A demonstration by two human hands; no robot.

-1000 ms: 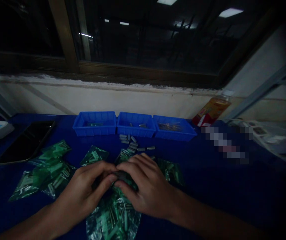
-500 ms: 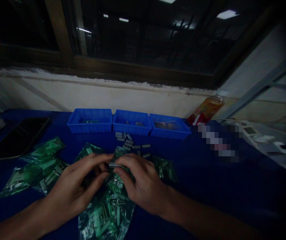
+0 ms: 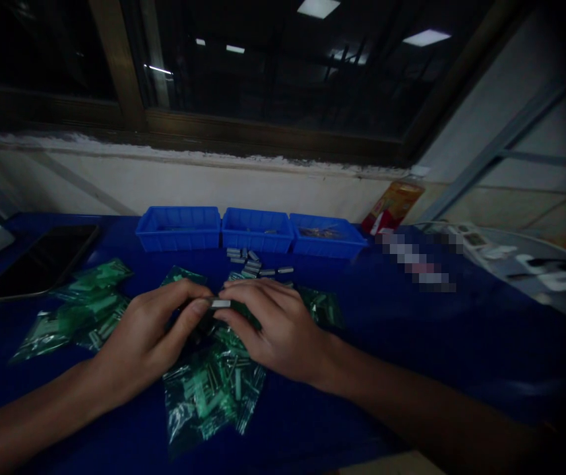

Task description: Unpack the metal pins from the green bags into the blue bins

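A small metal pin [image 3: 220, 303] is pinched at its two ends between the fingertips of the left hand [image 3: 147, 343] and the right hand [image 3: 273, 326], just above a clear bag [image 3: 211, 392] of green parts lying on the blue desk [image 3: 411, 343]. Both hands are curled, the fingers pressed onto the pin. At 9 o'clock from the hands, more green bags [image 3: 78, 310] are spread out, and a dark phone [image 3: 40, 260] lies beyond them. At 12 o'clock, loose pins [image 3: 253, 264] are scattered before three blue trays [image 3: 251, 227] set side by side. At 2 o'clock, a bottle [image 3: 392, 208] leans by the wall.
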